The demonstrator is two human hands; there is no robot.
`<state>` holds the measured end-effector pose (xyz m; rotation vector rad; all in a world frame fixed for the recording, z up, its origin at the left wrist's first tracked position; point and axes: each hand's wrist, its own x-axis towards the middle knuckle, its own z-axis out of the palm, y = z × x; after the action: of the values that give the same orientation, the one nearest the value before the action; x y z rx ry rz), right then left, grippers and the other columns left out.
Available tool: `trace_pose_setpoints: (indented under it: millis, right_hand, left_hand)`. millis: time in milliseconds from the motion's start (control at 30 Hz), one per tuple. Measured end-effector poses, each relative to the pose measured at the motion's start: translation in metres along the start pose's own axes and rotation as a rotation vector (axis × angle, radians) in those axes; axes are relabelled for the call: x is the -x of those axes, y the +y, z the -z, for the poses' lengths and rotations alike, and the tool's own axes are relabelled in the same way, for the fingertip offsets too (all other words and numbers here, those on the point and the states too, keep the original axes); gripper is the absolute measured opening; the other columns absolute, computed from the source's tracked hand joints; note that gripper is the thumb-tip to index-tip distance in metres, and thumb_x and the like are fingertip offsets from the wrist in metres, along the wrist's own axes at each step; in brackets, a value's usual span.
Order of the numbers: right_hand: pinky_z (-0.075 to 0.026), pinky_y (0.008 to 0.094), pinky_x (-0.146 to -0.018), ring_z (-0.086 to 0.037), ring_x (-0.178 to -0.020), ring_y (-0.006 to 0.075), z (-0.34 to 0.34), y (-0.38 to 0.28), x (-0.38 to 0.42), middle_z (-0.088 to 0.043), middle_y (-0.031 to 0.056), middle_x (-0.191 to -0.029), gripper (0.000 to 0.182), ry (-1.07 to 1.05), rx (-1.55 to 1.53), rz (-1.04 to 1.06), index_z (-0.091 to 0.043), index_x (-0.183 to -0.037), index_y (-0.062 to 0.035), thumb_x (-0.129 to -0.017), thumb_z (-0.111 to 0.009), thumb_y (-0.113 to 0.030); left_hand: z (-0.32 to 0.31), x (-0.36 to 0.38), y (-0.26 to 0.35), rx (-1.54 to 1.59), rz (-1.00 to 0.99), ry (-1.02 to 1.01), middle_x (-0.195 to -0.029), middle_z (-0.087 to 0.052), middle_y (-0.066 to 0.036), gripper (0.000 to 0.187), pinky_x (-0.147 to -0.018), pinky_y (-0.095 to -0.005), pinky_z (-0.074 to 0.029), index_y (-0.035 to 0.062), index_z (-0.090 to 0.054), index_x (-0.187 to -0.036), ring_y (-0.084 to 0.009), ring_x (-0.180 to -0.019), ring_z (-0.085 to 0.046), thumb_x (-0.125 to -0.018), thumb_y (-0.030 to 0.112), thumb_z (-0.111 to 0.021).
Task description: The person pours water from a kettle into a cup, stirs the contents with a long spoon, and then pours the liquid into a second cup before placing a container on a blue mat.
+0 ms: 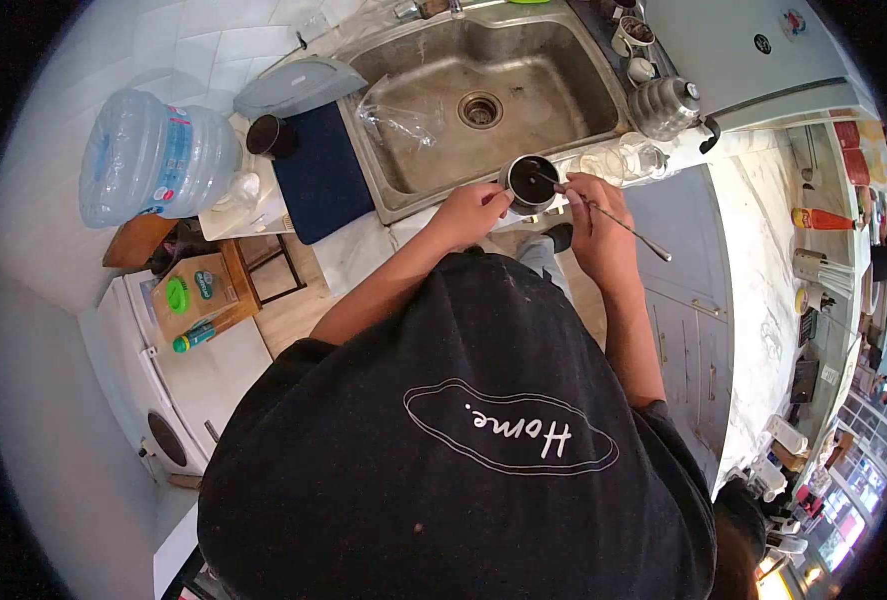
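Note:
At the front edge of the sink, my left hand point(471, 215) is closed on the near-left side of a small metal cup point(533, 205), which has dark contents. My right hand point(600, 228) grips a long, thin metal stirring spoon point(644, 240). One end of the spoon dips into the cup and the other sticks out to the right past my fingers. The spoon's lower tip is lost in the dark contents. Just right of the cup, some clear glassware point(604, 163) stands along the counter edge.
Beyond the cup lies a steel sink point(554, 60) with a clear plastic bag point(396, 115) in it. A gooseneck kettle point(666, 107) stands to the right. On the left are a dark blue mat point(326, 170), a dark cup point(272, 137) and a large water bottle point(159, 160).

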<state>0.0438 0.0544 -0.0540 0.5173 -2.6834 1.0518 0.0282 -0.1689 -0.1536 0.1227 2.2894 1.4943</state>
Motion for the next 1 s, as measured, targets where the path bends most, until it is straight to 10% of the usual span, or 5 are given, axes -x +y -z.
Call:
trace_pose_setpoints:
  millis: [1000]
  right_hand:
    - [-0.049,0.0444,-0.089,-0.065,-0.101,0.0357,0.014,0.005,0.007,-0.07,0.0149,-0.106,0.008,0.0,0.004,-0.032,-0.064,-0.101,-0.0027,-0.094,-0.065,-0.005]
  left_hand:
    - [0.001,0.001,0.003,0.0,0.022,-0.015,-0.078,-0.069,-0.015,0.04,-0.068,-0.0386,-0.049,0.0004,-0.071,-0.091,-0.0258,-0.07,-0.064,-0.099,0.038,-0.057]
